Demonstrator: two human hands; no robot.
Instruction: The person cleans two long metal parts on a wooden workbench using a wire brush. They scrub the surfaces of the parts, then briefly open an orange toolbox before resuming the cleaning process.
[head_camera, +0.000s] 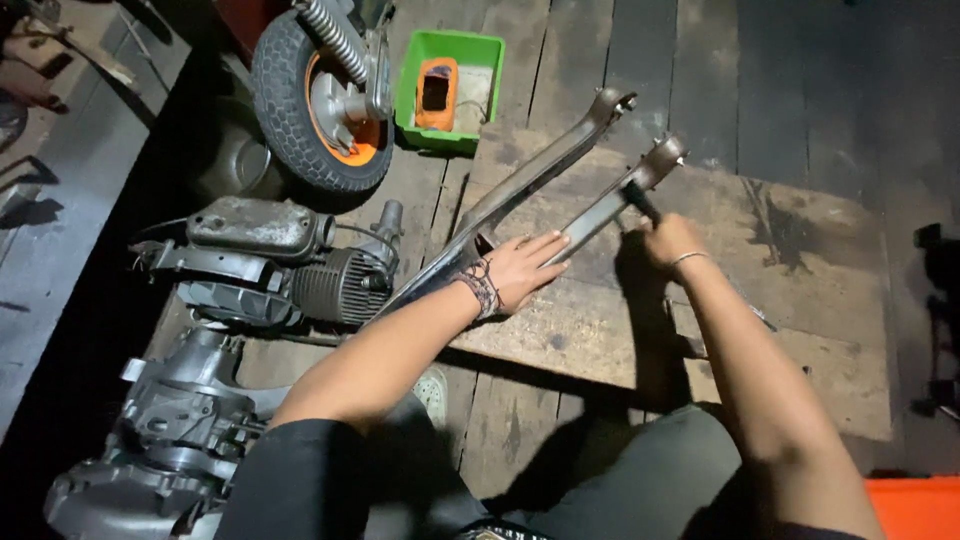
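A grey metal forked frame part (520, 190) lies on a worn wooden board (790, 300), its two arms reaching away to ringed ends. My left hand (520, 268), wearing a dark wrist bracelet, presses flat on the near arm with fingers spread. My right hand (668, 238), with a thin bangle, is closed around a dark-handled tool (640, 203) whose tip meets the right arm near its end.
A small engine block (270, 265) and another grey casing (170, 440) lie at the left. A scooter wheel with orange rim (320, 100) stands behind, beside a green tray (450, 90). An orange object (915, 508) sits at the bottom right.
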